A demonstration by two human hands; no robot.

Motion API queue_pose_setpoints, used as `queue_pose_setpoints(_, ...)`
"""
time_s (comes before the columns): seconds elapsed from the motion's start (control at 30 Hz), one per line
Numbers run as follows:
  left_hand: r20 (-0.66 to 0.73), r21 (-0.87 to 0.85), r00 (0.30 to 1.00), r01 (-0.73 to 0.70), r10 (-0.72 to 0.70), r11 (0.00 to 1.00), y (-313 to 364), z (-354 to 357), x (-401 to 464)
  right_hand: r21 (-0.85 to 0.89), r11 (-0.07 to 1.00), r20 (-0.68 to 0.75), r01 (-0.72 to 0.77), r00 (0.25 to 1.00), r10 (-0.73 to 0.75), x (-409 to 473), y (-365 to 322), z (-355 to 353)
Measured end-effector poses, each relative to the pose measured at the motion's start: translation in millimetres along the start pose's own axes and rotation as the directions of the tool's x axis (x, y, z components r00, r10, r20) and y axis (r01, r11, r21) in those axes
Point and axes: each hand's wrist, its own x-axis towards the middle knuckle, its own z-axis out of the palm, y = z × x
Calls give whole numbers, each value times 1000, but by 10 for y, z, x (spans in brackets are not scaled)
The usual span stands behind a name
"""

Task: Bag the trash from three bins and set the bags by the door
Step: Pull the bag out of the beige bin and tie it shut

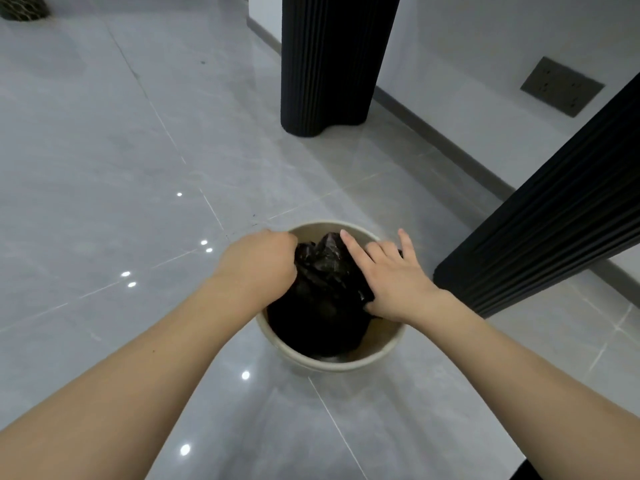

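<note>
On the grey tiled floor just below me stands a round beige bin, and inside it sits a crumpled black trash bag, bunched up toward the middle and not spread over the rim. My left hand is curled into a fist on the bag's left side, fingers closed round a gathered fold of the plastic at the bin's left edge. My right hand lies flat on the bag's right side, fingers straight and spread, the index finger pointing across the top of the bunch, the thumb tucked low against the plastic. Close on my right a black ribbed table leg slants down to the floor, its foot just beside the bin and near my right wrist. A second black ribbed leg stands upright farther ahead, well apart from the bin. Behind both runs a white wall with a grey skirting strip and a grey socket plate. At the far upper left corner a dark patterned object is only partly in view.
</note>
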Motion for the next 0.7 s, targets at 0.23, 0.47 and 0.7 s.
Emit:
queue_pose_setpoints(0.23, 28, -963, 915, 133, -402, 234, 27, -453, 128, 447, 882, -123, -149, 966, 226, 297, 7, -464)
queue_pose_setpoints(0.47, 19, -858, 850, -257, -527, -445, -287, -1192, 34, 979, 201, -63, -22, 910, 409, 810, -328, -1561)
queue_pose_setpoints(0.7, -270, -773, 698, -568, -663, -283, -714, -1575, -268, 966, 79, -256, 246, 949, 185, 888, -885, -2423)
